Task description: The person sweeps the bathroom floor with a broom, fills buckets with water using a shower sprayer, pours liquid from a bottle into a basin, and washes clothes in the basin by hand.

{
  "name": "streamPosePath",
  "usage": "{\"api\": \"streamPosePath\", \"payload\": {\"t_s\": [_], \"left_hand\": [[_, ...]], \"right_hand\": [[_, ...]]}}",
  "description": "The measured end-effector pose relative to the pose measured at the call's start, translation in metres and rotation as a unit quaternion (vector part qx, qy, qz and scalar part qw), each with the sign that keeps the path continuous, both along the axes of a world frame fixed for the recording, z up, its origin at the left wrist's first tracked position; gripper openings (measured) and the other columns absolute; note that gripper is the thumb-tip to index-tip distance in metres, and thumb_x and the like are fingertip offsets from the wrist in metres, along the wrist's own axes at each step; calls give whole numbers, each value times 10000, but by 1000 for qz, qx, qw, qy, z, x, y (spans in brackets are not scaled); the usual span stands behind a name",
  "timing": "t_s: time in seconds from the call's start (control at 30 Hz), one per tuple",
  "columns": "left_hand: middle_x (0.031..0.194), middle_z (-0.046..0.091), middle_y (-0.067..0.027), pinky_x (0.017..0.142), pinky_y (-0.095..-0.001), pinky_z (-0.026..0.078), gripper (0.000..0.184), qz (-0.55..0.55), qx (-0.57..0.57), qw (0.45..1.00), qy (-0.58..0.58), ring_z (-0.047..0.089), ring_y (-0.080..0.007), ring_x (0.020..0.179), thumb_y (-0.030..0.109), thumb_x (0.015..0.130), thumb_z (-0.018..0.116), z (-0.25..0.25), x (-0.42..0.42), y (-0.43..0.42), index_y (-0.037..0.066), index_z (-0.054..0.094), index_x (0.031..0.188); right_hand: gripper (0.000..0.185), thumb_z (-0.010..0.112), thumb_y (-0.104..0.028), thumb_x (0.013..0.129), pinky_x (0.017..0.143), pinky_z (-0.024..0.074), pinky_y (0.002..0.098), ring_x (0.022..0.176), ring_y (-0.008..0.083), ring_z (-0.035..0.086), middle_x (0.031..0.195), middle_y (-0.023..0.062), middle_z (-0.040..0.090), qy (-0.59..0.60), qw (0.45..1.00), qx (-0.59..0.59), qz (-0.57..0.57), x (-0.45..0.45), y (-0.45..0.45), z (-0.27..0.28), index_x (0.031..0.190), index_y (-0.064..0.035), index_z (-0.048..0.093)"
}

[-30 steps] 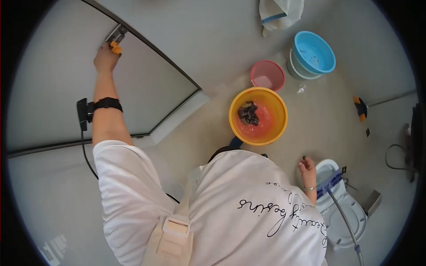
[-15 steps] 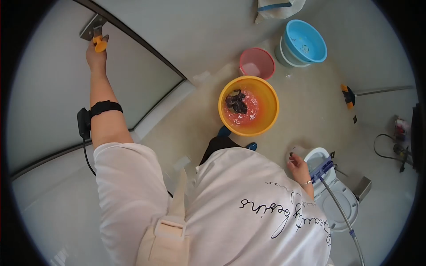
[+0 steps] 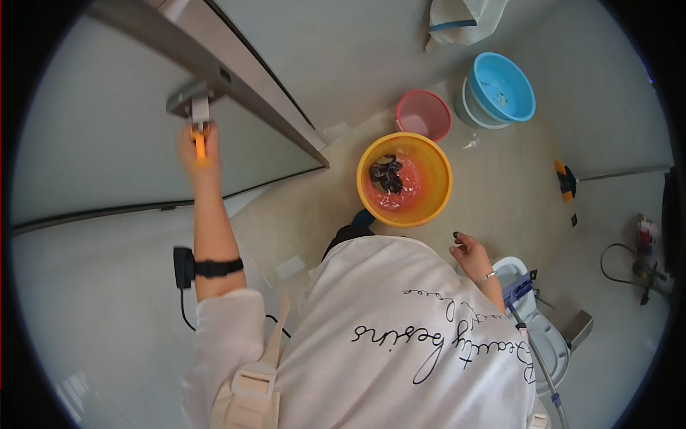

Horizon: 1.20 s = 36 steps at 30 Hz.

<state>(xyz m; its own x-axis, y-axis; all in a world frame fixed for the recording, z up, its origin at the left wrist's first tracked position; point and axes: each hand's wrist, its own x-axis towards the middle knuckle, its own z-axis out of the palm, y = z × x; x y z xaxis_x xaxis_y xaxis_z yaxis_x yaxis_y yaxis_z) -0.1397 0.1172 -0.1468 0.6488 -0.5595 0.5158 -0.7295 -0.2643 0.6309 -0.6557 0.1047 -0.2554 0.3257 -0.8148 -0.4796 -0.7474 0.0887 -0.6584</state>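
My left hand (image 3: 187, 157) is closed around an orange-and-metal handle (image 3: 201, 149) on a frosted door (image 3: 107, 143) with a dark metal frame. The door stands ajar, a gap showing along its framed edge. Lower right, my right hand (image 3: 471, 259) hangs beside my shirt, holding nothing, fingers loosely bent and apart. On the floor in front of me sits an orange basin (image 3: 441, 182). A dark wet cloth (image 3: 386, 174) lies in its reddish-looking water.
Behind the basin stand a pink bucket (image 3: 423, 113) and a blue basin (image 3: 504, 87) resting on a pale bucket (image 3: 469, 107). To the right are a toilet (image 3: 552, 352), a purple-headed mop (image 3: 518, 289) and a broom (image 3: 567, 181). A white cloth (image 3: 464, 20) hangs at the top.
The door has swung away from its frame, opening a gap, with my left hand still on the handle. My right hand has shifted slightly left and up in view.
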Motion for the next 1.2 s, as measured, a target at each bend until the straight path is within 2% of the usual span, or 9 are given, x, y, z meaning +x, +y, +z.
{"api": "streamPosePath", "payload": {"t_s": [0.2, 0.33, 0.4, 0.47, 0.5, 0.63, 0.83, 0.93, 1.2], "left_hand": [[842, 522, -97, 723, -294, 397, 159, 80, -61, 995, -7, 491, -193, 782, 46, 711, 576, -30, -53, 130, 15, 506, 850], [994, 503, -122, 783, -339, 389, 285, 224, 180, 914, -287, 476, -231, 924, 65, 749, 551, -31, -99, 232, 19, 489, 1024], [1135, 416, -121, 890, -336, 297, 361, 321, -33, 946, 42, 399, -226, 1043, 152, 800, 488, -26, -137, 255, 6, 410, 1121], [1277, 329, -121, 997, -332, 205, 453, 355, -265, 827, 347, 322, -222, 1162, 239, 850, 425, -19, -169, 284, -8, 332, 1219], [1312, 282, -94, 1004, -334, 187, 507, 295, -249, 857, 341, 263, -212, 1203, 326, 876, 341, -59, -172, 324, -5, 263, 1251], [1260, 347, -103, 955, -354, 252, 560, 322, -381, 682, 535, 331, -198, 1154, 419, 820, 356, -79, -233, 327, 20, 336, 1213], [941, 535, -98, 700, -312, 438, 315, 517, -485, 595, 379, 522, -216, 815, 293, 795, 429, -118, -196, 423, 31, 526, 941], [949, 524, -102, 732, -339, 432, 346, 563, -473, 619, 275, 509, -221, 820, 302, 789, 436, -136, -178, 477, 8, 514, 953], [1101, 482, -113, 866, -366, 375, 381, 610, -556, 504, 254, 470, -245, 977, 265, 807, 402, -146, -119, 554, -9, 474, 1062]], "right_hand": [[394, 601, -138, 714, 666, 455, 288, 711, 200, 554, 902, 145, 560, -15, 998, 12, 65, -9, -11, -14, 1062, 17, 502], [410, 598, -148, 716, 668, 455, 288, 710, 204, 551, 912, 151, 557, -14, 993, 41, 109, -22, -14, -23, 1076, 21, 495], [416, 597, -153, 717, 668, 455, 290, 711, 204, 550, 915, 152, 557, -13, 989, 46, 140, -24, -17, -28, 1080, 21, 493], [426, 598, -161, 715, 673, 454, 295, 711, 208, 549, 918, 151, 558, -11, 986, 50, 161, -26, -17, -38, 1086, 18, 492], [426, 598, -161, 715, 673, 454, 295, 711, 208, 549, 918, 151, 558, -16, 984, 48, 171, -25, -18, -39, 1086, 18, 492], [439, 591, -180, 718, 681, 453, 303, 730, 218, 557, 923, 159, 562, 12, 979, 29, 200, -17, -21, -23, 1099, 12, 487], [444, 585, -191, 717, 717, 452, 311, 796, 243, 571, 952, 170, 566, 64, 971, 30, 229, -11, -19, -25, 1102, 7, 487], [445, 586, -195, 713, 735, 450, 315, 822, 251, 573, 958, 171, 570, 71, 973, 34, 218, 3, -12, -32, 1102, -2, 490], [454, 586, -225, 700, 741, 448, 327, 824, 257, 579, 950, 182, 573, 130, 950, 0, 285, 93, 27, -50, 1093, -17, 498]]}}
